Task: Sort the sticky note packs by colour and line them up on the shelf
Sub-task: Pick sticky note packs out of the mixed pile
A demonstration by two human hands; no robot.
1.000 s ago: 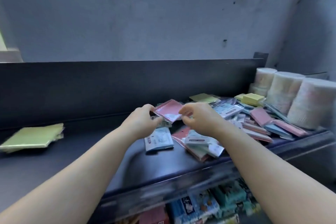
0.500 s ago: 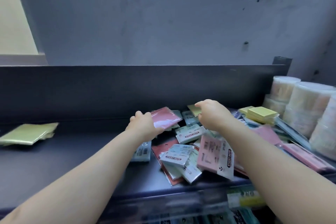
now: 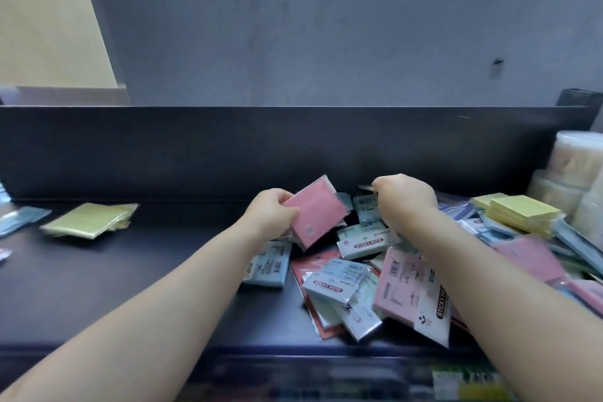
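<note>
- Grey concrete wall fills the upper frame of the head view; below it a black shelf (image 3: 130,271) with a low back panel runs across.
- Left hand (image 3: 272,212), at centre, grips a pink film-wrapped sticky note pack (image 3: 318,210), tilted up above the shelf.
- Right hand (image 3: 404,197), fingers curled, reaches over the mixed heap of pink, blue and white packs (image 3: 346,284) at centre right; I cannot tell whether it holds one.
- Flat yellow-green packs (image 3: 88,220) lie apart at mid left; a stack of yellow pads (image 3: 518,214) sits at right, near the clear round tubs (image 3: 571,157).
- Risk, as I judge it: the heap's lowest packs lie near the shelf's front edge, so rummaging with the right forearm could push the glossy wrappers off.
</note>
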